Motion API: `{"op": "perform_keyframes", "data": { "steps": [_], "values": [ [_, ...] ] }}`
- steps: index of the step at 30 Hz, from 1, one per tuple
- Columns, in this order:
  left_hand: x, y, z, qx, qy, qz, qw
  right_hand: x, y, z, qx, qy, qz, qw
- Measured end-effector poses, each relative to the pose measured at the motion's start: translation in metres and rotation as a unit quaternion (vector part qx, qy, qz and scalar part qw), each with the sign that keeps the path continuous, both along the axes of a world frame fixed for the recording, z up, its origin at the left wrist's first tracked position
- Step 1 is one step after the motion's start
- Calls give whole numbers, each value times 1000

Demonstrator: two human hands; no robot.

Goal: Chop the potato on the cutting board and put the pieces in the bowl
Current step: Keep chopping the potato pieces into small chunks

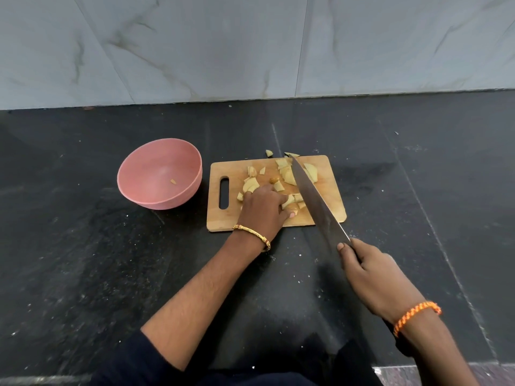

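Nearest the camera, the right hand (pixel 370 277) curls round the handle of a large knife (pixel 315 196), thumb lying along the heel of the blade; an orange braided band (pixel 416 316) circles that wrist. The blade slants up and left from the hand, crossing the near edge of the wooden cutting board (pixel 223 218) and reaching over to its far edge, tip just past the rim. The hand itself hangs off the board, above the dark counter (pixel 83 274).

The left hand (pixel 263 207), with a gold bangle (pixel 252 235) on its wrist, lies knuckles up on the middle of the board with fingers bent down over a cluster of potato pieces (pixel 287 175); whether it pinches any of them cannot be told. More pieces lie scattered toward the far right corner on both sides of the blade, and two lie off the far edge on the counter. The handle-slot end of the board is bare.

Just left of the board, apart from it, sits the pink bowl (pixel 160 176), one small piece inside. Open counter runs behind to the marble wall (pixel 250 45)
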State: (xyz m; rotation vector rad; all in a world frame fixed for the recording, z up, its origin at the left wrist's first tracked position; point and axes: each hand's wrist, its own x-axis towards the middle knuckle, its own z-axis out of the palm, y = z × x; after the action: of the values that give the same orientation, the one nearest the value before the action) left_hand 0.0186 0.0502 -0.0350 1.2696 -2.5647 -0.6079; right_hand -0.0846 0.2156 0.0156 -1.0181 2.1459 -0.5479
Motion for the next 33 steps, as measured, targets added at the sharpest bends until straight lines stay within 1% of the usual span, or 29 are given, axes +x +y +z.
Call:
{"op": "perform_keyframes", "data": {
  "steps": [3, 7, 11, 16, 20, 23, 26, 29, 33],
  "values": [
    [-1, 1, 1, -6, 0, 8, 1000, -1, -13, -8, -13, 7, 4, 1000],
    [-2, 1, 1, -6, 29, 25, 999, 3, -22, -23, -10, 31, 4, 999],
    [-1, 1, 2, 3, 51, 24, 998, 3, -25, -29, -9, 36, 10, 999],
    [-2, 0, 3, 3, 40, 16, 999, 4, -31, -33, -3, 59, 30, 998],
    [-2, -4, 6, 32, 35, 11, 999, 2, -35, -32, 12, 78, 38, 996],
    [-1, -6, 9, 41, 14, 0, 999, 6, -36, -31, 23, 102, 39, 994],
    [0, -5, 8, 31, -8, -11, 999, 17, -36, -33, 41, 124, 46, 990],
    [1, -2, 7, 27, 28, 17, 999, 22, -37, -34, 56, 128, 49, 989],
    [0, 1, 4, 29, 53, 37, 998, 17, -28, -33, 70, 108, 51, 990]
  ]
}}
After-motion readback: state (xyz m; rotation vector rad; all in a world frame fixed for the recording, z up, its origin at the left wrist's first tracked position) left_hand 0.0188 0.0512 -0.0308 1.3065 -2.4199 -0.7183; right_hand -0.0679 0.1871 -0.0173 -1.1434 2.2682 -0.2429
